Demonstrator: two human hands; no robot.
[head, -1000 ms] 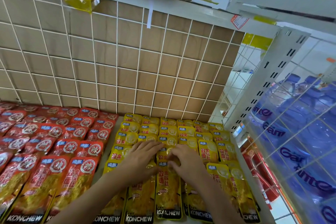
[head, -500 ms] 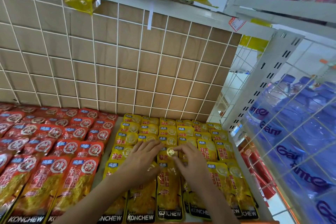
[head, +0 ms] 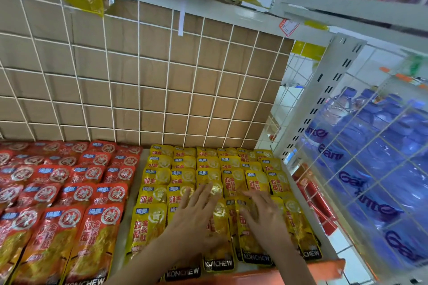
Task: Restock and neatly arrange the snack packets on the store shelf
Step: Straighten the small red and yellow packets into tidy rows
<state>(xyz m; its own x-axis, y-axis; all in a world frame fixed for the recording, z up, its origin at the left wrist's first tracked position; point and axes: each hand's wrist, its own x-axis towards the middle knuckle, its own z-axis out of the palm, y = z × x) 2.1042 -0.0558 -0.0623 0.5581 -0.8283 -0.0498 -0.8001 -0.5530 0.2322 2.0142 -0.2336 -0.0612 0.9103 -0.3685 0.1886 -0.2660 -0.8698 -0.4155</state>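
Note:
Yellow snack packets (head: 159,176) lie in overlapping rows on the right half of the white shelf (head: 120,250). My left hand (head: 194,213) rests flat on the front yellow packets, fingers straight and spread. My right hand (head: 261,213) lies flat beside it on the neighbouring front yellow packets (head: 254,247), fingers straight. A yellow packet marked KONCHEW (head: 218,238) shows between the two hands. Red snack packets (head: 76,192) fill the left half of the shelf in similar rows.
A white wire grid backed by brown cardboard (head: 150,81) stands behind the packets. A white slotted upright (head: 324,90) and wire side panel (head: 361,157) close the right side, with blue water bottles (head: 375,146) beyond. An orange shelf edge (head: 278,273) runs along the front.
Both hands have slid a little towards me and apart on the yellow packets. The view has shifted slightly left and down.

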